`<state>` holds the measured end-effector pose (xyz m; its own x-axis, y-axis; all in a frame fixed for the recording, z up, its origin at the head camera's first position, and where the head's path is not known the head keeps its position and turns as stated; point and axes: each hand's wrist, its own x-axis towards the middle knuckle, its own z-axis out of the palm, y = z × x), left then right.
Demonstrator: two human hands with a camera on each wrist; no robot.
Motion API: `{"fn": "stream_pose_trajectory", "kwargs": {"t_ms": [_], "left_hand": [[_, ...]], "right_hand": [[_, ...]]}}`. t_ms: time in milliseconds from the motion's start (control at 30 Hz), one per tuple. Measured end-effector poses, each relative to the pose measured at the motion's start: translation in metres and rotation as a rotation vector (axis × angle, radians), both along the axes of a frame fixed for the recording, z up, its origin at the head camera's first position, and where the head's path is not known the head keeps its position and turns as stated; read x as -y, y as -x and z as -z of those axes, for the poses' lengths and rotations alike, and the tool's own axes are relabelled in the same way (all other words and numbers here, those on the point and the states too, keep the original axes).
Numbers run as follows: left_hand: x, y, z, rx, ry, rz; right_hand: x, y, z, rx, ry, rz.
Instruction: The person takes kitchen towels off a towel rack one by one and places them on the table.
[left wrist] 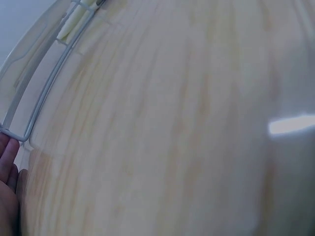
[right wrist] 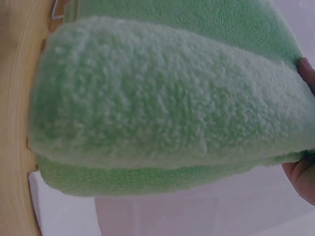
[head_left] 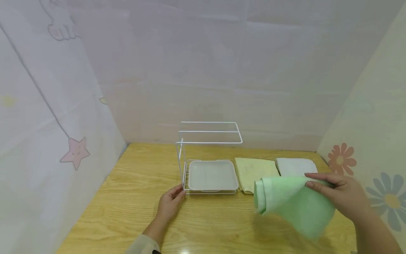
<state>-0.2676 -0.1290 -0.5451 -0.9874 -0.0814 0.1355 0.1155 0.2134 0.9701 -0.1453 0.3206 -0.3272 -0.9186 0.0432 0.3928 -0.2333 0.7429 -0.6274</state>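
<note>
A folded light green towel [head_left: 291, 201] hangs from my right hand [head_left: 340, 194], pinched between thumb and fingers at its right edge above the table. Its fluffy folded layers fill most of the right wrist view, with fingertips [right wrist: 301, 179] at the side. My left hand [head_left: 170, 203] holds the front left bottom corner of a white wire rack [head_left: 209, 143]. In the left wrist view, fingers [left wrist: 9, 157] meet the wire at that corner. The rack has rails on top and a pale shallow tray [head_left: 213, 175] in its base.
Right of the rack lies a folded pale yellow towel [head_left: 255, 171], partly covered by the green one in the head view. Beyond it is a folded white towel [head_left: 296, 166]. Printed cloth walls [head_left: 203, 70] enclose the wooden table [head_left: 139, 176] at the back and sides.
</note>
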Motion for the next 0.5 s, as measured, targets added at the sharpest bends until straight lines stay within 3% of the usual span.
{"fn": "stream_pose_trajectory", "kwargs": {"t_ms": [233, 367, 500], "left_hand": [[0.004, 0.003, 0.004, 0.004, 0.014, -0.001], [0.005, 0.002, 0.004, 0.010, 0.012, 0.003], [0.006, 0.001, 0.003, 0.007, 0.013, -0.008]], "right_hand": [[0.010, -0.021, 0.026, 0.027, 0.022, -0.063], [0.015, -0.030, 0.040, 0.113, 0.012, -0.038], [0.017, -0.029, 0.054, 0.218, 0.018, -0.038]]}}
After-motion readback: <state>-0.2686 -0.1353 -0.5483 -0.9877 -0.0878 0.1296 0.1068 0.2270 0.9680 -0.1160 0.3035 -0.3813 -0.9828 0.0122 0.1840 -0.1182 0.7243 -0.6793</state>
